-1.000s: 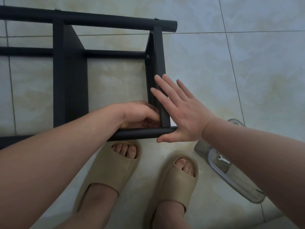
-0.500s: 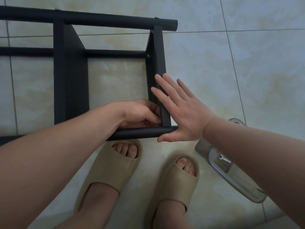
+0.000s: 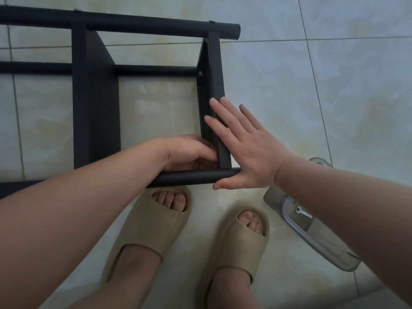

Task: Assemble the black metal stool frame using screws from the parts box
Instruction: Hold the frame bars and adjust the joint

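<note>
Screw-fastening at the near corner of the black metal stool frame (image 3: 95,108), laid on the pale tiled floor (image 3: 334,97), is judged the step in hand. The left hand (image 3: 189,152) is curled inside that corner, its hold hidden, while the right hand (image 3: 247,152) is pressed flat against the frame's outer side. Tightening is probably called for next, with the small silver wrench (image 3: 303,212) from the clear plastic parts box (image 3: 275,197).

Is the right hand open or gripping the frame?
Open: the right hand lies flat, fingers straight, against the side bar of the frame.
</note>
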Demonstrator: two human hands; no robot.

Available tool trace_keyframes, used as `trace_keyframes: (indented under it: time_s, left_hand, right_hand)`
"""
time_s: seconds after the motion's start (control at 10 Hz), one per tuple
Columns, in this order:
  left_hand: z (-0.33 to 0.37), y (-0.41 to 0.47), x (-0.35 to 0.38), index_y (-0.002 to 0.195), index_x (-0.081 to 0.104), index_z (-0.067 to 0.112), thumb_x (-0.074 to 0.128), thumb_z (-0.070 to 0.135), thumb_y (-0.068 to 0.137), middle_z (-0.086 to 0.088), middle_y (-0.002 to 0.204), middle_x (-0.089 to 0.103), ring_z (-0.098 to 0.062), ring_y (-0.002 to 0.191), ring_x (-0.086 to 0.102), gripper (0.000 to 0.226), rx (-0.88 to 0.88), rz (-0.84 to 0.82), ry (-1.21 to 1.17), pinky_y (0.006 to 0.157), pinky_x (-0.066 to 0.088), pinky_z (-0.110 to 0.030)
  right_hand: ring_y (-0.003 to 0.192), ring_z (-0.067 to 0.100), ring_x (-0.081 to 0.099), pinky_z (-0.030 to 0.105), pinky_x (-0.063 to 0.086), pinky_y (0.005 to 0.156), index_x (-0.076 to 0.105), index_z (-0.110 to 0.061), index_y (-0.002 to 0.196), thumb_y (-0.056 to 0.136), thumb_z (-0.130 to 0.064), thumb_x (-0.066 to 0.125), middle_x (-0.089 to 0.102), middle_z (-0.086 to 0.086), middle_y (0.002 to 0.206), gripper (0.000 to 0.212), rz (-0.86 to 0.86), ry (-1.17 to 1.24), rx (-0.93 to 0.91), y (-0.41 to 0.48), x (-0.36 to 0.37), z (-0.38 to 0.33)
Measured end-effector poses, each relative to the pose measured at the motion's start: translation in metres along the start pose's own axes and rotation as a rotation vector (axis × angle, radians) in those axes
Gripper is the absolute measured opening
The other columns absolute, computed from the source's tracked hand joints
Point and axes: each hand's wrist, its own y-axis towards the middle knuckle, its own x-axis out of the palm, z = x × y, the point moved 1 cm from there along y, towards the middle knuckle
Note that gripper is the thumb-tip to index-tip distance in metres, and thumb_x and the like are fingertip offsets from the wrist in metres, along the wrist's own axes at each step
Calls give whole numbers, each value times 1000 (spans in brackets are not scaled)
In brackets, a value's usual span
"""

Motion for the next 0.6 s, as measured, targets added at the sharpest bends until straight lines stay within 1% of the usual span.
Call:
trace_keyframes:
  time_s: [0.1, 0.2, 0.3, 0.4, 0.5, 0.6]
  left_hand:
    - [0, 2, 1, 80, 70, 4, 54, -10, 90, -10, 70, 68, -20, 66, 68, 23, 14, 35, 9, 62, 56, -27]
    - [-1, 2, 0, 73, 72, 6, 55, -12, 87, -11, 69, 66, -22, 66, 66, 29, 22, 49, 45, 64, 55, -29]
    - [-1, 2, -1, 78, 70, 4, 56, -13, 88, -11, 70, 67, -24, 69, 66, 24, 30, 45, 57, 68, 55, -31]
    - [0, 1, -2, 91, 65, -1, 52, -16, 87, -10, 71, 67, -21, 68, 67, 20, 44, 7, 40, 65, 56, -28]
    - [1, -1, -3, 101, 61, -2, 49, -17, 88, -10, 74, 67, -21, 69, 68, 23, 39, -29, 8, 67, 56, -28]
    - [1, -1, -2, 102, 63, -1, 49, -13, 90, -10, 79, 70, -21, 72, 71, 21, 28, -52, -33, 65, 56, -28]
  right_hand:
    - [156, 34, 0, 58, 13, 123, 20, -4, 159, 77, -89, 45, 4, 19, 168, 121, 1, 4, 0, 0, 0, 0]
    - [156, 34, 0, 58, 13, 123, 21, -4, 159, 77, -89, 45, 4, 19, 168, 121, 6, 8, -1, 0, 0, 0]
    - [156, 34, 0, 58, 13, 124, 20, -4, 159, 77, -89, 45, 4, 19, 168, 121, 6, 10, -2, 0, 0, 0]
    - [156, 34, 0, 58, 13, 124, 20, -4, 159, 77, -88, 45, 4, 19, 168, 121, 5, 10, -1, 0, 0, 0]
    - [156, 34, 0, 58, 12, 124, 19, -5, 160, 77, -89, 45, 4, 18, 168, 121, 2, 3, -2, 0, 0, 0]
    - [156, 34, -1, 58, 12, 124, 19, -5, 160, 77, -89, 44, 3, 18, 168, 121, -1, -1, 1, 0, 0, 0]
